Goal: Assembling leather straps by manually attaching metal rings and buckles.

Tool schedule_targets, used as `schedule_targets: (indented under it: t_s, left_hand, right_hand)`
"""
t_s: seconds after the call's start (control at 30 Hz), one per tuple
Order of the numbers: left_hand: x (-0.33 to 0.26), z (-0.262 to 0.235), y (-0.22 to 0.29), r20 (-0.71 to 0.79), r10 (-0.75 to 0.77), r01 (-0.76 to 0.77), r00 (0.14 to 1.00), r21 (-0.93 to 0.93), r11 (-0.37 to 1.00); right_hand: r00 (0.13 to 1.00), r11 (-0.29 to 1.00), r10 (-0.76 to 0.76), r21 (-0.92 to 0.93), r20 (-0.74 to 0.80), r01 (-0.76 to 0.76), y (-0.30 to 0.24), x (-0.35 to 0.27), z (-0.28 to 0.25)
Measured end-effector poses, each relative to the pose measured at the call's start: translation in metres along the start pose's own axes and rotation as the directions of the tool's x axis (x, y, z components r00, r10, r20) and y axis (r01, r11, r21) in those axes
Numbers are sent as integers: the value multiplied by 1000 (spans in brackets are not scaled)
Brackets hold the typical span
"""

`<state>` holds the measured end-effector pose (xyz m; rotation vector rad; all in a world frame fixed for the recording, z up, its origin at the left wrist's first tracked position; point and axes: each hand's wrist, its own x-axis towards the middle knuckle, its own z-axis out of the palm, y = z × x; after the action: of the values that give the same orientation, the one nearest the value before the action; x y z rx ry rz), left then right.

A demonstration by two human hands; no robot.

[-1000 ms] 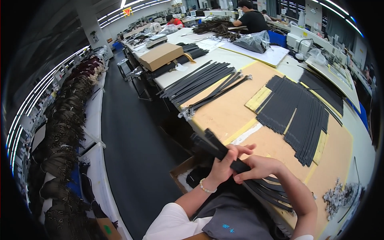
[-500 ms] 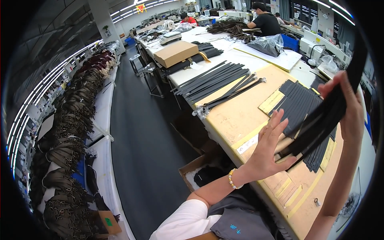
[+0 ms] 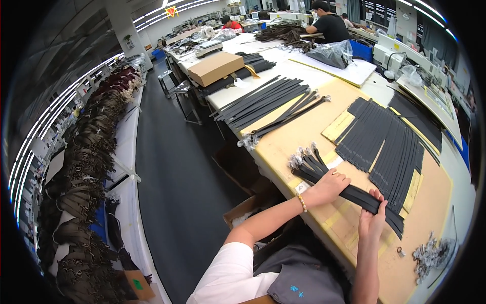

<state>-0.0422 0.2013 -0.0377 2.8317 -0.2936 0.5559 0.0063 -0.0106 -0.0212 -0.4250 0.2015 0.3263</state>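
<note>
Bright workshop room, long surface [image 3: 278,149] spread with black straps. My left fingers [image 3: 341,180] pressed over strap bundle [image 3: 360,198], near its shiny wrapped ends [image 3: 295,161]; my right fingers [image 3: 377,195] gripped it nearer other end. Two holds, well apart, probably kept loose strips together and lined up. Bundle slanted over surface, just beside flat strap row [image 3: 363,136]; couldn't tell how much of it rested there. Side-by-side row likely kept straps straight. Silvery pile [image 3: 431,253] sat well apart, perhaps clear of straps.
</note>
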Motion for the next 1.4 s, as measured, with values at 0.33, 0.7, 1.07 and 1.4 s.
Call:
schedule_targets:
  t_s: [0.33,0.7,1.07,1.4]
  left_hand:
    - [-5,18,-21,-90,124,-135,988,-123,983]
    - [27,-14,4,389,104,-38,915,-174,984]
    - [37,54,135,368,260,-203,893,-186,961]
    - [59,59,133,396,284,-266,873,-101,959]
  right_hand:
    - [983,999,-21,-27,-184,16,-39,-21,-56]
    - [993,996,-44,70,-107,51,-69,-20,-100]
    - [999,906,-40,-423,-34,22,-129,-67,-115]
    - [805,-519,-344,-812,483,266,-230,-62,-143]
